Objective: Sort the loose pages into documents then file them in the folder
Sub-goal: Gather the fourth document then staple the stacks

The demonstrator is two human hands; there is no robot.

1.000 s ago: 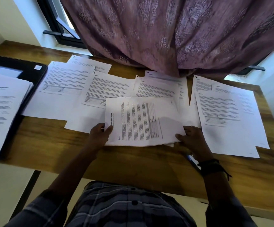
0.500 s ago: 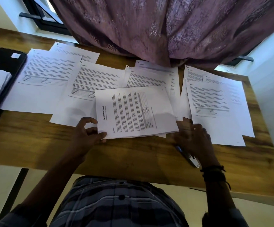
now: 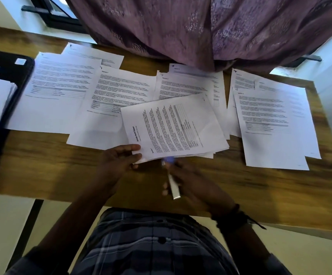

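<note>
Left hand (image 3: 119, 161) pinching stack (image 3: 175, 126), right hand (image 3: 197, 187) gripping tool (image 3: 174, 187) (blurred)

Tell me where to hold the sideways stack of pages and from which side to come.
Pinch the stack at its near left corner, coming from the near edge of the table. That corner juts toward the person, clear of the sheets beneath, and the left hand pinches it there now. The right hand holds a small white tool close by.
</note>
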